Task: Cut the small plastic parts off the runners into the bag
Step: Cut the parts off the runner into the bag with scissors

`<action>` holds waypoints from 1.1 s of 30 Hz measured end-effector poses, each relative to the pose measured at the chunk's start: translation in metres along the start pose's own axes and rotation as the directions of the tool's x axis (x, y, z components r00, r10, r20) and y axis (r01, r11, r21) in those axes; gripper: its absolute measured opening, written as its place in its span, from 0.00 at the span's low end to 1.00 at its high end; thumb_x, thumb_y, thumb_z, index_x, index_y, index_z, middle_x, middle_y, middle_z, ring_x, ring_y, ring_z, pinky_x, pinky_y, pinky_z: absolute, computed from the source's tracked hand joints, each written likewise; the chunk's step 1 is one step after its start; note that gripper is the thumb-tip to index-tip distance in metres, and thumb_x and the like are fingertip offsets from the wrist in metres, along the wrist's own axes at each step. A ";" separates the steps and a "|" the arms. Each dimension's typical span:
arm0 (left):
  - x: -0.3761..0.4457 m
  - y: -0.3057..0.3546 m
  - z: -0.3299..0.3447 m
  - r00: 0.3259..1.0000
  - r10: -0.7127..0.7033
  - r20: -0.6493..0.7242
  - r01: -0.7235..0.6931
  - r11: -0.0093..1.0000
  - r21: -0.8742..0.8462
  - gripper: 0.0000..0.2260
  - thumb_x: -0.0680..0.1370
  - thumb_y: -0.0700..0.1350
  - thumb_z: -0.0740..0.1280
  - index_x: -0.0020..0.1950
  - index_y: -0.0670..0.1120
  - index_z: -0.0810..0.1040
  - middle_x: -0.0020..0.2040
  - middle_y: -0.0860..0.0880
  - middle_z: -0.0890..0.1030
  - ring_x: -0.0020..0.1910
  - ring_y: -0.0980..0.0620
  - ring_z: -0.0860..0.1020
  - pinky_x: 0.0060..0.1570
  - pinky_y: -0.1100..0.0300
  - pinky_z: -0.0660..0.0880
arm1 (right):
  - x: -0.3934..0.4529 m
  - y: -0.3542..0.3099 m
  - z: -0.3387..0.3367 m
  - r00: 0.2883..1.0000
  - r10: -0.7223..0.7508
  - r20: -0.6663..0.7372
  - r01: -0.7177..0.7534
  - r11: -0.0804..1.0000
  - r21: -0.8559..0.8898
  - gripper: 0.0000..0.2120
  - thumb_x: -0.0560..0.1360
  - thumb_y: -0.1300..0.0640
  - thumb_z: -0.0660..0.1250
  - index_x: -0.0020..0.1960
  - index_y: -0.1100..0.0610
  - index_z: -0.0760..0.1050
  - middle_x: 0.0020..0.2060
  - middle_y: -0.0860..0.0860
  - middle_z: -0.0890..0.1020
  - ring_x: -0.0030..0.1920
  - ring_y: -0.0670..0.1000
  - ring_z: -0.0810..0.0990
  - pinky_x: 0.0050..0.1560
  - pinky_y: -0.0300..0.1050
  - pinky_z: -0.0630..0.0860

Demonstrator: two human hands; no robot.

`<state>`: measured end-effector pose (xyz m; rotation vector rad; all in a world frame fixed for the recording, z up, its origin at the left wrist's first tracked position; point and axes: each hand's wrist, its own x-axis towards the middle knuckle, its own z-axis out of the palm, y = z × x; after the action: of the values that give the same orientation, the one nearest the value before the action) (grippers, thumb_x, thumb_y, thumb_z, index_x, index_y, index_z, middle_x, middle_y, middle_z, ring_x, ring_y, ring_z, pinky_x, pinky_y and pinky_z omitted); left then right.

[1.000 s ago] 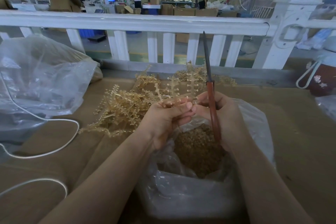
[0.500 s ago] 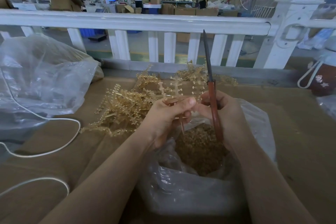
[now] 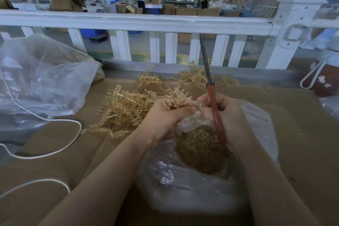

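Runner (image 3: 178, 97) pinched by left hand (image 3: 165, 115); right hand (image 3: 223, 113) grips knife (image 3: 213, 101).

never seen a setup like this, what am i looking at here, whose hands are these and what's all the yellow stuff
This is one view, from a camera worn on a person's head, looking down at their own two bare hands; no machine is involved. The left hand holds a runner, a yellowish plastic frame with small parts branching off it. The right hand grips a red-handled knife, blade pointing up. Below the hands sits an open clear bag of loose cut parts. A pile of runners lies on the brown cardboard surface, with another clear bag and a white cord at left.
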<state>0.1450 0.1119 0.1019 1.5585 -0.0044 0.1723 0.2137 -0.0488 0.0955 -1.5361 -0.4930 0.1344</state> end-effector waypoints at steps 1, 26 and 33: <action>0.000 0.000 0.001 0.999 0.007 0.038 -0.007 1.000 0.012 0.07 0.75 0.38 0.73 0.39 0.47 0.85 0.31 0.53 0.81 0.28 0.57 0.77 0.33 0.67 0.72 | 0.000 0.000 0.000 1.000 -0.004 0.014 0.004 1.000 0.008 0.14 0.73 0.69 0.72 0.42 0.49 0.84 0.32 0.47 0.80 0.27 0.45 0.75 0.29 0.35 0.73; 0.003 -0.008 0.001 0.979 0.001 -0.204 -0.067 0.947 -0.314 0.03 0.70 0.41 0.73 0.42 0.43 0.84 0.38 0.46 0.84 0.38 0.52 0.82 0.44 0.61 0.79 | -0.003 0.005 0.000 0.992 -0.113 -0.049 0.082 0.902 -0.423 0.19 0.63 0.32 0.76 0.45 0.44 0.80 0.40 0.35 0.83 0.42 0.37 0.80 0.41 0.38 0.76; 0.003 -0.005 0.000 0.947 0.050 -0.318 -0.148 0.946 -0.290 0.05 0.78 0.37 0.69 0.43 0.44 0.82 0.38 0.49 0.84 0.41 0.53 0.83 0.44 0.62 0.78 | -0.006 0.009 0.000 0.981 -0.195 0.020 0.158 0.725 -0.670 0.28 0.60 0.20 0.63 0.47 0.40 0.72 0.38 0.38 0.78 0.44 0.36 0.77 0.36 0.35 0.69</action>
<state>0.1487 0.1124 0.0973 1.2036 0.1288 0.4729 0.2104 -0.0508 0.0849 -2.1838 -0.6905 -0.2694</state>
